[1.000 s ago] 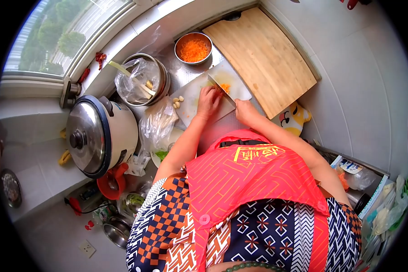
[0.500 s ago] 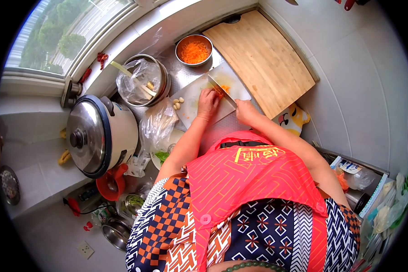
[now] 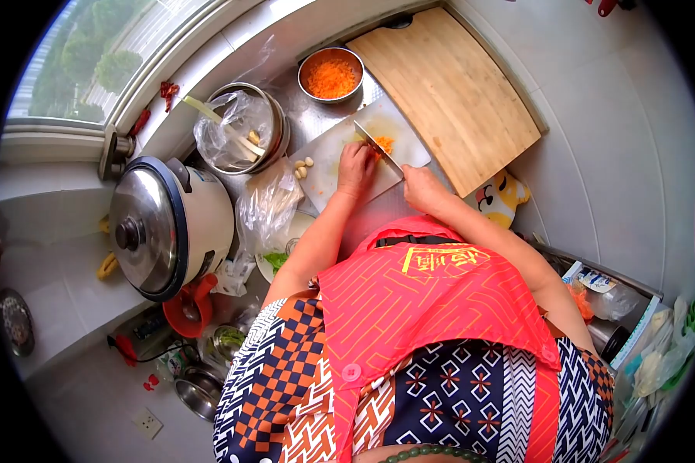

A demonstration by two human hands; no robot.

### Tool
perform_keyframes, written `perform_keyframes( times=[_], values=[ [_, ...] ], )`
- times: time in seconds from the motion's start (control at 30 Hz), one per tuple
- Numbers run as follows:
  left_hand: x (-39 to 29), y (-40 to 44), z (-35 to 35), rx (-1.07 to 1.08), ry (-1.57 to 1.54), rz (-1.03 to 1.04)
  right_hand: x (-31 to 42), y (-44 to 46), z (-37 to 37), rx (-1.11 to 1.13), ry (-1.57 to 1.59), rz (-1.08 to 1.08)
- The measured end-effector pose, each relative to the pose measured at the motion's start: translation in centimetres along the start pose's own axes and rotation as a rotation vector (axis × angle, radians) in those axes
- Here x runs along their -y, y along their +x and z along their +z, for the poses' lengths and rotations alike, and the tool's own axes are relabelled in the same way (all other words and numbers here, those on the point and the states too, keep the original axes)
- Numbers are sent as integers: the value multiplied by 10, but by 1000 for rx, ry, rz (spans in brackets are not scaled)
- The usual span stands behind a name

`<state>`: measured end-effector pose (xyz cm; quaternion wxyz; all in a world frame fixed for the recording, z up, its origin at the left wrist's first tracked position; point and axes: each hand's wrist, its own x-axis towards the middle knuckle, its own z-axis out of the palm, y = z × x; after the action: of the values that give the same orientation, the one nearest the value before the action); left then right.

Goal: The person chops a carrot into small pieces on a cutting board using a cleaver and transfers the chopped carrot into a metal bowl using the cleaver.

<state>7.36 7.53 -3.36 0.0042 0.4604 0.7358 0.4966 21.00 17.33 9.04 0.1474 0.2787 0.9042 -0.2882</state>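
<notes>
My right hand (image 3: 423, 188) is closed round the handle of a kitchen knife (image 3: 380, 150). Its blade slants across a white cutting board (image 3: 328, 154), beside my left fingertips. The curled fingers of my left hand (image 3: 355, 167) press down on orange carrot, mostly hidden under them and next to the blade. Chopped carrot (image 3: 385, 144) lies on the far side of the blade. Several peeled garlic cloves (image 3: 303, 167) rest at the board's left edge. Behind the board stands a metal bowl (image 3: 304, 86) of finely cut carrot (image 3: 331, 79).
A large wooden board (image 3: 448, 92) lies at the back right. To the left are a pot (image 3: 284, 143) with a plastic bag (image 3: 228, 139) in it, a lidded rice cooker (image 3: 208, 220) and a crumpled clear bag (image 3: 266, 204). A plate with green leaves (image 3: 275, 261) sits near my left forearm.
The knife blade has tilted more upright beside my left fingers. Both hands stay in about the same place on the board, while the whole view has shifted slightly.
</notes>
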Motion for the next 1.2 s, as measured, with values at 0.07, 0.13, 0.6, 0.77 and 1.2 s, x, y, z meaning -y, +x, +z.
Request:
perform_keyframes(
  times=[0.07,0.13,0.6,0.77,1.2],
  values=[
    [0,1,0,14,-5,-6,-4,5,5,10,3,-7],
    [1,-1,0,28,-3,-13,-8,12,12,-3,-2,-9],
    [-19,-2,-5,86,195,-38,-15,16,21,-45,18,4],
    [-16,-7,3,106,264,-91,-21,19,27,-61,2,-5],
    [-8,-11,-4,89,188,-40,-21,19,29,-45,-12,13]
  ],
)
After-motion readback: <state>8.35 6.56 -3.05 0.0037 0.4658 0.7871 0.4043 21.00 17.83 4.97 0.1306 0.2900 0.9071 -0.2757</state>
